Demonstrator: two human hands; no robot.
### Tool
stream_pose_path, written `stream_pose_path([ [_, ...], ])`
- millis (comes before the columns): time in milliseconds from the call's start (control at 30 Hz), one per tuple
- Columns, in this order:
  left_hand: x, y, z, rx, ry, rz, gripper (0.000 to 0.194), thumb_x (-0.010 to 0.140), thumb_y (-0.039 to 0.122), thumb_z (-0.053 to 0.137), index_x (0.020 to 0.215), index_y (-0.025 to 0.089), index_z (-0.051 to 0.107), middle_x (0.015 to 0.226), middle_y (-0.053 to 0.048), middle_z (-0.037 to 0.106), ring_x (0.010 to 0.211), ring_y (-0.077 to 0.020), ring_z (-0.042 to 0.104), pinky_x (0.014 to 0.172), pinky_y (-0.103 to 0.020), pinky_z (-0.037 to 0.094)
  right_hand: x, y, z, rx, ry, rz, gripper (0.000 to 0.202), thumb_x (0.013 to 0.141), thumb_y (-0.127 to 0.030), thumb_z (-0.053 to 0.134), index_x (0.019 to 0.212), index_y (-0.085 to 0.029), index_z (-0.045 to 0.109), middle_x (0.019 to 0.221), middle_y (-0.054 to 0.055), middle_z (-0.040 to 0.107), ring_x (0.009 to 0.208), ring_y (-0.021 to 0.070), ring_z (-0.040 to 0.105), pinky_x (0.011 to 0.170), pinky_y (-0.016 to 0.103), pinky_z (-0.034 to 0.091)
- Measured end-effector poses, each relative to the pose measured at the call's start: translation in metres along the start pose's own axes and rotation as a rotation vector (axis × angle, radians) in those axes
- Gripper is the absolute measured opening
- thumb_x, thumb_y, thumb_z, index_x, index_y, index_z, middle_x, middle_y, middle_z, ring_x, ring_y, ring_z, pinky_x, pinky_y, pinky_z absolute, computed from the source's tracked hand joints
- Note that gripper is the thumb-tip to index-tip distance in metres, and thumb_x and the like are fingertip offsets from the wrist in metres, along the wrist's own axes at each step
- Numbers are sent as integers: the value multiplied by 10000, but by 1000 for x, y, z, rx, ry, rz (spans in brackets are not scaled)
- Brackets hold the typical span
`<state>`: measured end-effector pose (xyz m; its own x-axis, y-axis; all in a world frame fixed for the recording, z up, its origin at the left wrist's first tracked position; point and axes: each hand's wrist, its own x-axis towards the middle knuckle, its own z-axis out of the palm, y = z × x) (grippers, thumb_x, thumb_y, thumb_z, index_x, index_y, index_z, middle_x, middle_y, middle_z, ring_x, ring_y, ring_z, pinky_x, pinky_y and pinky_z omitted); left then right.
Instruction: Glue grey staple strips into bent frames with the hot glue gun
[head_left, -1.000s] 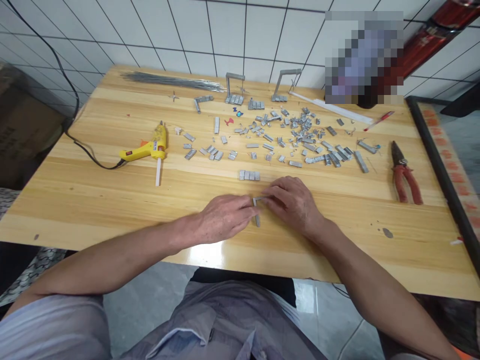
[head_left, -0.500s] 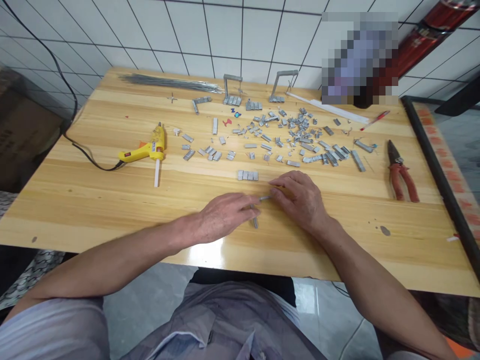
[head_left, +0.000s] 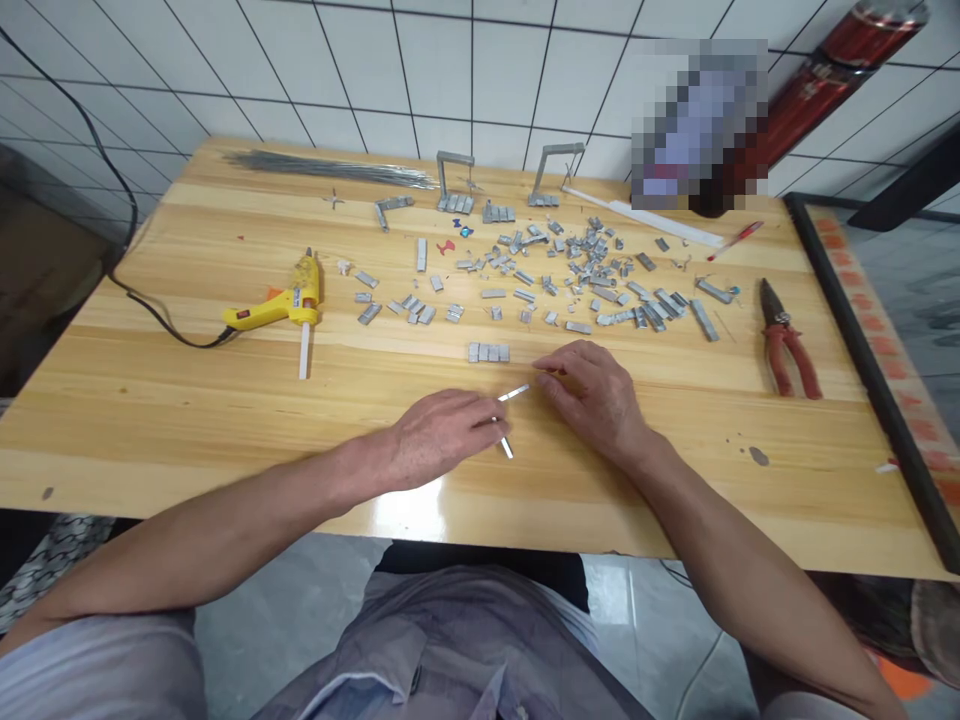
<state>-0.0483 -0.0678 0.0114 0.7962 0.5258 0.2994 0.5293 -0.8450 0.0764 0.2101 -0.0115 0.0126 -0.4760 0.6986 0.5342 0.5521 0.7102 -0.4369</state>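
Observation:
My left hand (head_left: 450, 435) is closed on an L-shaped piece made of two silver metal strips. One metal strip (head_left: 514, 392) points right from its fingertips, and the other strip (head_left: 507, 446) slants down toward me. The joint between them is mostly hidden under the fingers. Just right of the upper strip's end, my right hand (head_left: 592, 395) rests on the table with its thumb and forefinger slightly apart and nothing visible in them. Beyond both hands lies a short row of silver blocks (head_left: 489, 353) set side by side.
A yellow glue gun (head_left: 277, 305) with a white glue stick lies left; red-handled pliers (head_left: 786, 345) lie right. Small metal pieces (head_left: 592, 260) are scattered across the middle. Behind them stand two bent metal frames (head_left: 455, 180) and a bundle of thin wires (head_left: 330, 170).
My right fingers have come away from the upper strip's end, leaving a small gap. The strips in my left hand have turned slightly and catch the light. The camera view has shifted a little.

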Motion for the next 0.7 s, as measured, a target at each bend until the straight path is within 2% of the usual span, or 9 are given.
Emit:
stream_pose_path([
  [167,2,-1,1,14,15,17,285,1088,144,440,1208,199,692,1224,-13,761,977,-156,698,860,-279,555,1,0,0,25,-11,47,105,977,-207,641,993,-231,742,887,65,756,845,224,706,768,389,563],
  [400,6,-2,-5,33,41,58,183,1043,118,535,1149,164,676,1037,-49,756,868,-170,689,770,-293,549,0,1,0,48,-17,73,126,978,-215,629,990,-232,753,890,71,762,849,230,705,771,397,570],
  [533,3,-4,-11,65,86,24,213,1056,111,487,1158,158,668,1035,-57,755,851,-175,696,750,-295,554,0,2,0,37,-15,76,126,976,-205,623,989,-237,744,885,61,757,848,222,701,755,378,559],
  [700,-2,-3,-10,114,43,-32,210,1061,130,489,1140,166,680,1022,-57,755,853,-181,705,720,-305,550,0,4,-1,27,-19,69,128,975,-195,620,982,-229,743,876,65,757,843,224,704,768,388,564],
])
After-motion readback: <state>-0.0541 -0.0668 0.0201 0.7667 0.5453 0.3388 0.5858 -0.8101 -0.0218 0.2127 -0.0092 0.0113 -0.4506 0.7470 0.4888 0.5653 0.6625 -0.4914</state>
